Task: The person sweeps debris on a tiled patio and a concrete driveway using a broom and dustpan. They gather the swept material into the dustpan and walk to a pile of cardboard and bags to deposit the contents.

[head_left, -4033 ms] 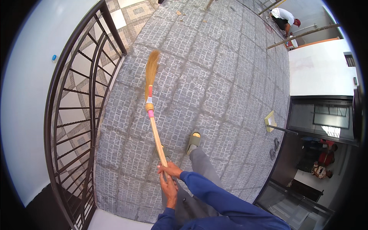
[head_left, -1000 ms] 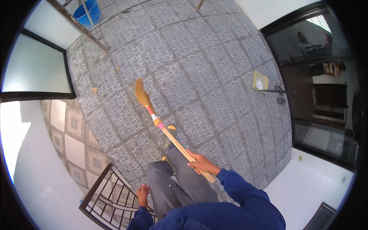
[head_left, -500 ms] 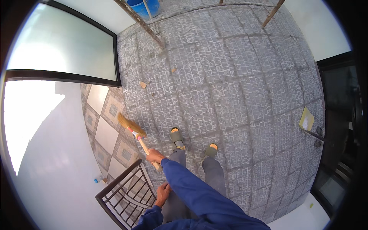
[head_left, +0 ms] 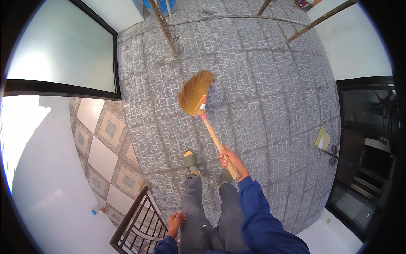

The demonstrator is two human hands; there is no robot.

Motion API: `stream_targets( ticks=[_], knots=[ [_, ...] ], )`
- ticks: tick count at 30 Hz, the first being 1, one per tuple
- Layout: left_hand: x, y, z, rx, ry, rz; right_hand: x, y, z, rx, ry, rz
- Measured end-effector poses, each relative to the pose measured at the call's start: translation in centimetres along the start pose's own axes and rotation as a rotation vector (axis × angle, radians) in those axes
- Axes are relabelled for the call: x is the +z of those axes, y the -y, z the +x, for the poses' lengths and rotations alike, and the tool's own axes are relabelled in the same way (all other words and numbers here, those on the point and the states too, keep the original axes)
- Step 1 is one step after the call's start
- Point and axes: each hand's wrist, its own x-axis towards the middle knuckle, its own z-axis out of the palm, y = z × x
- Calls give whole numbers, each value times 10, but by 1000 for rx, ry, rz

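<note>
A soft straw broom (head_left: 194, 94) lies ahead of me with its fanned golden bristles against the grey patterned floor. Its pale wooden handle runs back toward my right side, and pink, white and red bands mark the neck. My right hand (head_left: 231, 161) is wrapped round the handle near its end. Beside my left thigh hangs my left hand (head_left: 176, 222), fingers loosely curled, with nothing seen in it. The railing is close to that hand. My feet, in green slippers (head_left: 190, 161), stand behind the bristles; the handle and my right hand partly cover the right one.
A dark metal railing (head_left: 136, 220) stands at lower left beside diamond-patterned tiles (head_left: 105, 144). Rusty poles (head_left: 164, 29) and a blue bucket (head_left: 160, 6) are at the far end. A yellow dustpan (head_left: 322, 137) lies right, near a dark glass door (head_left: 367, 127).
The broom has swung from the tile edge on the left to the middle of the floor, my right hand moving right with it. Brown scraps seen earlier there no longer show.
</note>
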Motion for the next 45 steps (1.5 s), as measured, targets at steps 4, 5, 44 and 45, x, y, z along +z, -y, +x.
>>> stream_targets(
  ticks=[4,5,44,45],
  knots=[
    [-7,-22,11,48,52,-28,3,3,-67,-72,-245,-84],
    [-9,-26,13,69,67,-40,10,-2,-81,-117,-341,-127],
    [299,-150,-102,449,120,801,-244,65,-315,-456,-505,7],
    [305,-152,-105,443,117,824,-237,53,-318,-490,-494,25]
  ],
)
